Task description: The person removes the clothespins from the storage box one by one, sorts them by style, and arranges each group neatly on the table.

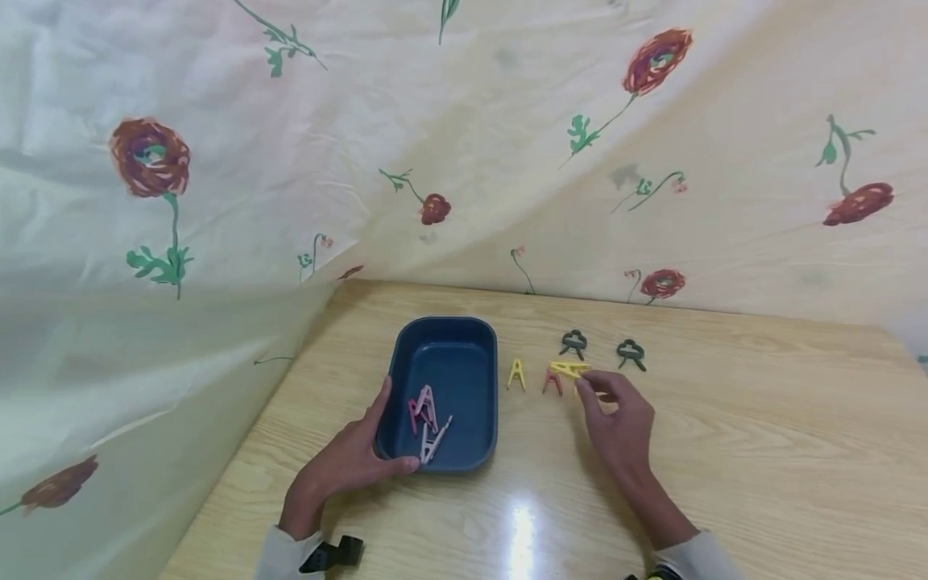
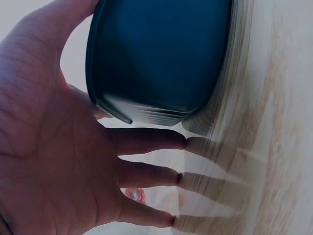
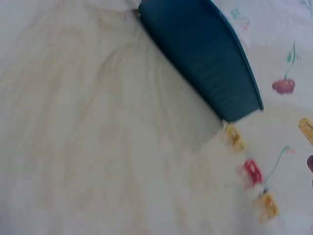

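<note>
My left hand [image 1: 346, 457] rests against the left side of a dark blue tray [image 1: 496, 403], thumb along the near rim. In the left wrist view, its long fingers [image 2: 149, 174] stretch straight down to the tabletop beside the tray. Inside the tray lie a red clothespin [image 1: 414, 416] and pale pink clothespins [image 1: 428, 447]. To the right of it, my right hand [image 1: 619, 423] pinches a yellow clothespin [image 1: 565, 367] between thumb and fingertips, over a red clothespin [image 1: 553, 383]. Another yellow clothespin [image 1: 516, 375] lies closer to the tray.
Two dark green clips [image 1: 573, 343] lie farther back on the wooden table [image 1: 761, 419]. A further yellow clothespin [image 3: 268, 205] shows beside the red one in the right wrist view. Flowered cloth [image 1: 478, 145] hangs along the back and left of the table.
</note>
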A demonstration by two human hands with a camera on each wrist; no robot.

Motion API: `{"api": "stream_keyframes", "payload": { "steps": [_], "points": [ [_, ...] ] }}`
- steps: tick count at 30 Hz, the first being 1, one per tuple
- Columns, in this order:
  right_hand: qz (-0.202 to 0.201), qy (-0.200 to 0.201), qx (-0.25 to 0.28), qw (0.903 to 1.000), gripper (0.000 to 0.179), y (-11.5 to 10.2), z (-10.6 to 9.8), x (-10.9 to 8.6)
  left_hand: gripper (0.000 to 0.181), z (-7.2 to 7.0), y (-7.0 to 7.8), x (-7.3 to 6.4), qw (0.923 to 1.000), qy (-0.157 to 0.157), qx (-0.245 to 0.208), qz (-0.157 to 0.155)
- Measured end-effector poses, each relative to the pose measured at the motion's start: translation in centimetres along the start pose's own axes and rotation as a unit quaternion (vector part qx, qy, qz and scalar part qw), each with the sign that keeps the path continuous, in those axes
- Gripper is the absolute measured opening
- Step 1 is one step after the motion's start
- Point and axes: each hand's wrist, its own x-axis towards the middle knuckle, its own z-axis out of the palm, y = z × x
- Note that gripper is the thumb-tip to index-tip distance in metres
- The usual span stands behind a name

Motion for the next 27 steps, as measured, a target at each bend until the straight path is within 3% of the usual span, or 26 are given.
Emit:
{"api": "stream_keyframes", "payload": {
  "steps": [9,17,22,27],
  "points": [
    [0.070,0.017,-0.069,0.9950,0.015,2.3,-1.8,-0.7,0.120,-0.1,-0.1,0.0,1.0000,0.002,0.001,0.002],
    [0.177,-0.001,-0.141,0.9740,0.026,3.5,-2.8,-0.4,0.119,0.0,-0.2,0.3,0.9999,-0.008,0.002,0.014],
    [0.182,-0.036,-0.200,0.9620,0.026,4.1,-2.9,-0.3,0.119,-0.1,0.1,0.3,0.9999,-0.010,0.010,0.008],
    [0.161,-0.064,-0.232,0.9572,0.027,4.6,-2.3,-0.1,0.119,-0.2,0.1,0.3,0.9998,-0.007,0.013,0.010]
  ]
}}
